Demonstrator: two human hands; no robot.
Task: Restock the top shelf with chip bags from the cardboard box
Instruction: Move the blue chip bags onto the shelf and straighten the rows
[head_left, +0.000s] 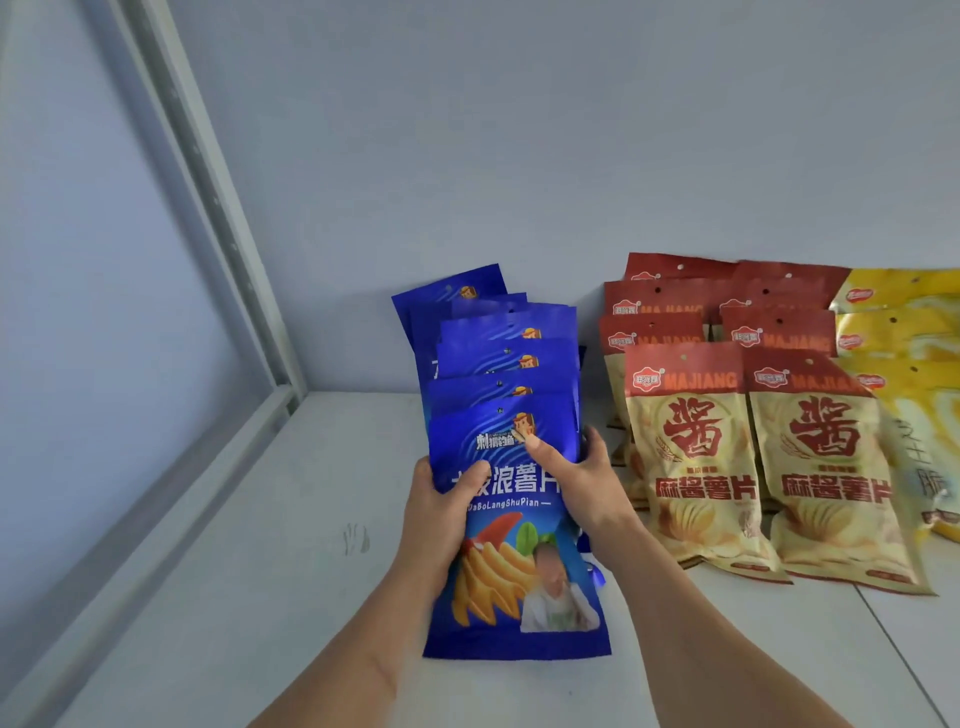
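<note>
Both hands, left hand (441, 506) and right hand (587, 486), were clamped on the front glossy blue chip bag (511, 525), settling it onto the white shelf (260, 545); next up, probably letting go gently.

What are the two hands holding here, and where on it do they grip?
Both grip the front blue chip bag at mid-height: left hand on its left edge, right hand on its right edge, thumbs across the front.

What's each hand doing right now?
Left hand: grips the front blue chip bag at its left edge.
Right hand: grips the same bag's right edge, thumb on front.
</note>
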